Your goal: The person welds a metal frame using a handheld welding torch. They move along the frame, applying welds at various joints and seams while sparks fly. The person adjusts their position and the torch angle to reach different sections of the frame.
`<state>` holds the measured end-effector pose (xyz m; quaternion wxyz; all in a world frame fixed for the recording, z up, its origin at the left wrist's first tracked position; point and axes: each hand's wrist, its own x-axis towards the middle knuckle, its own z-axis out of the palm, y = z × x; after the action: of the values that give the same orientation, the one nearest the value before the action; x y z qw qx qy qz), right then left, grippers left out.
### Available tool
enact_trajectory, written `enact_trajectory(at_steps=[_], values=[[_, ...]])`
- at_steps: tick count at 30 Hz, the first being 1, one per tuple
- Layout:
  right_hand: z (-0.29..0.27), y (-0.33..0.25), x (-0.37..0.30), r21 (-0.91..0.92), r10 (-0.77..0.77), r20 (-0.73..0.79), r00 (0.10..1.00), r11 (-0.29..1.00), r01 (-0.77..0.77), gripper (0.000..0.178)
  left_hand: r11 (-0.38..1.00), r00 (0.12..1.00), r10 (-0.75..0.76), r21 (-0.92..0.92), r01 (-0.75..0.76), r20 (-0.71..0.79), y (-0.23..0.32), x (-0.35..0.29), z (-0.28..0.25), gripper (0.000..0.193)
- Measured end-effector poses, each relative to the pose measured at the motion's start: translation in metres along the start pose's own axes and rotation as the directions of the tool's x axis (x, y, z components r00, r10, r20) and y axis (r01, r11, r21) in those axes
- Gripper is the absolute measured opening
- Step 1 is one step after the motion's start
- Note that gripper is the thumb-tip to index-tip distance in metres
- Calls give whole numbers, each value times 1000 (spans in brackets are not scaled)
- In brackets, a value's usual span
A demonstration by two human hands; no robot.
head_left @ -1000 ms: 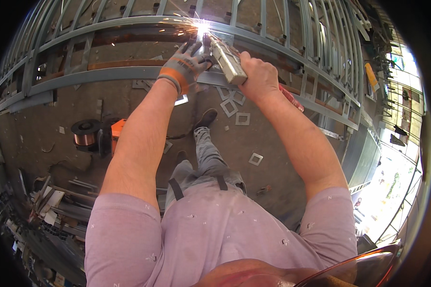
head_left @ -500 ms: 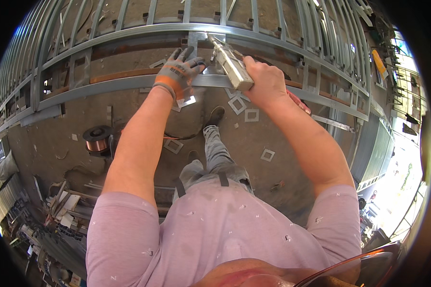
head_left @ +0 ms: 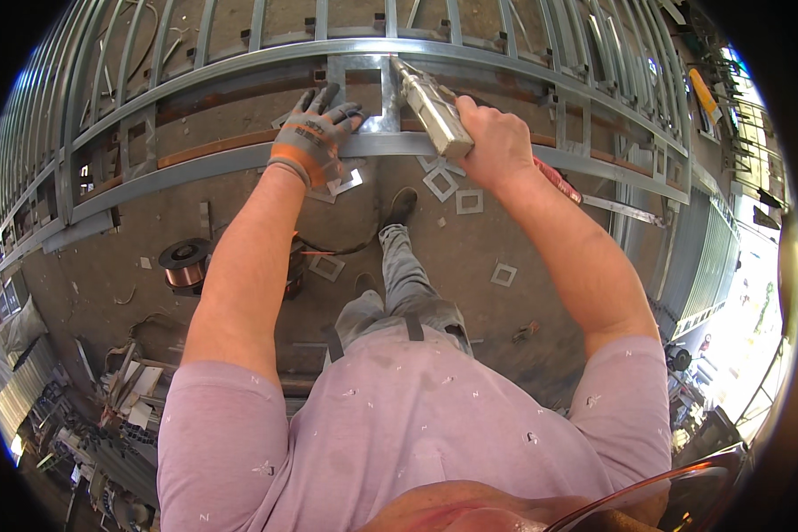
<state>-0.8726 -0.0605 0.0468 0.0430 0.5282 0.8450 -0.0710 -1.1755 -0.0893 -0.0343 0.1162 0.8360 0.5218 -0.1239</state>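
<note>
My right hand (head_left: 495, 142), bare, is closed around a welding torch (head_left: 436, 111) with a blocky silver body and a narrow nozzle. The nozzle reaches the upper rail beside the right top corner of a square metal frame plate (head_left: 388, 97). That plate sits between two rails of a long galvanized metal frame (head_left: 213, 160). To its left, my left hand (head_left: 315, 135) wears a grey and orange glove with the fingers spread. Its thumb side is close to the plate, but I cannot tell whether it touches.
Several loose square plates (head_left: 468, 202) lie on the floor around my feet. A spool of copper-coloured wire (head_left: 184, 264) stands to the left of my legs. Upright bars (head_left: 257, 25) extend beyond the upper rail. Scrap metal (head_left: 137, 390) is heaped at lower left.
The torch nozzle has moved right along the upper rail, from the middle of the plate's top edge to its right corner. My left hand and the plate appear farther left.
</note>
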Motion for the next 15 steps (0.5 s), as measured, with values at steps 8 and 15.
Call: enact_trajectory(at_steps=[8,15], values=[[-8,-4,3,-62,19,58,998,998,-16,42,997,996,34,65,-29,-86,-9,2,19,85],[-13,-5,5,-69,15,52,999,998,-11,37,998,1000,2,60,-3,22,-1,1,3,93]])
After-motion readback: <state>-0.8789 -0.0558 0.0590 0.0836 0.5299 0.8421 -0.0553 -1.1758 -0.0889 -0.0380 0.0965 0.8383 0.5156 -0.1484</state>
